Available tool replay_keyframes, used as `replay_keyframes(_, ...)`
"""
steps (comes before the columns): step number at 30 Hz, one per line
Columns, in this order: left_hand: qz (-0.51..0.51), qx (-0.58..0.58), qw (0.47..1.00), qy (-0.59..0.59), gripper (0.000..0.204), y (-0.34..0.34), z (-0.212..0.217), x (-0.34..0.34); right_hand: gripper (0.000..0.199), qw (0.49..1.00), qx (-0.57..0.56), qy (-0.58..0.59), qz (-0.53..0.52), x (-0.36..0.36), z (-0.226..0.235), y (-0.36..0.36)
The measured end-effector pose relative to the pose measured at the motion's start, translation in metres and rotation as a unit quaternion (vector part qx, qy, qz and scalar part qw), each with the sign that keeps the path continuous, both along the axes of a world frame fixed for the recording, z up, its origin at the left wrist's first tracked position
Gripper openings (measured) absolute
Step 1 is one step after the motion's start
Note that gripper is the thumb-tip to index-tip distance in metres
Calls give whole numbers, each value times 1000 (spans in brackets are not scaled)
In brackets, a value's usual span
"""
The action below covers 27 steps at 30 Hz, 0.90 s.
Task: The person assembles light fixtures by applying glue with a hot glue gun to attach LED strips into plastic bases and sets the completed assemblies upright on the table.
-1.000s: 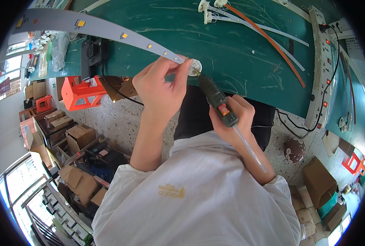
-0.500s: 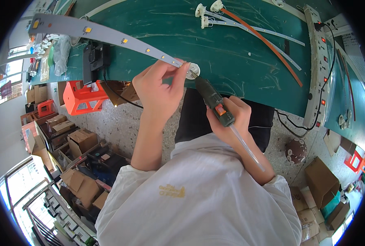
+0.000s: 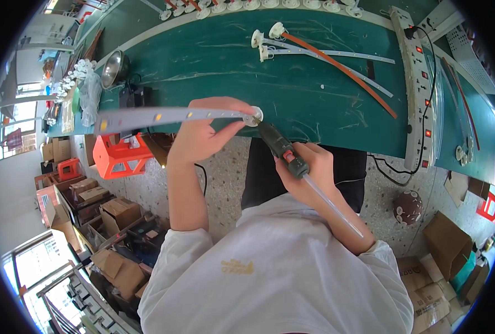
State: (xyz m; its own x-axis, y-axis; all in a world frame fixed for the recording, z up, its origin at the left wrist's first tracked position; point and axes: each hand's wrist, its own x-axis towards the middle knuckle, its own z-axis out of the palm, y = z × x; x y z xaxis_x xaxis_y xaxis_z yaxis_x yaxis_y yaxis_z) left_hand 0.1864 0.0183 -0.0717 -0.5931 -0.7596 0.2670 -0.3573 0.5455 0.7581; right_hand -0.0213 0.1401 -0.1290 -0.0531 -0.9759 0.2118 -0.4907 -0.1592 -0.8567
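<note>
Where the left hand pinches it, the pale strip carries yellow dots.

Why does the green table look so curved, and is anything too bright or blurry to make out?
Head view: the fisheye lens bends the green table and the power strip toward the rim; the windows at left are washed out; the left hand, LED strip and glue gun in the right hand look sharp.

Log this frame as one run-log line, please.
left hand: holds long grey LED strip with white round end cap | right hand: grips dark green glue gun, nozzle at cap | below: green workbench
</note>
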Motion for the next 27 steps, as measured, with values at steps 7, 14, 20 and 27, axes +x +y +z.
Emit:
replay_keyframes(7, -40, 44, 998, -4, 17, -7, -9, 7, 17, 998, 39, -56, 14, -4, 5, 4)
replay_keyframes(14, 118, 13, 992, 44, 12, 9, -17, 1, 18, 998, 42, -56, -6, -12, 8, 9)
replay_keyframes(20, 204, 7, 974, 95, 8, 25, -22, -21, 17, 1000, 12, -16, 3, -4, 5, 6)
replay_keyframes(27, 223, -21, 972, 76, 8, 29, -24, -22, 18, 1000, -13, 12, -3, 1, 2, -1)
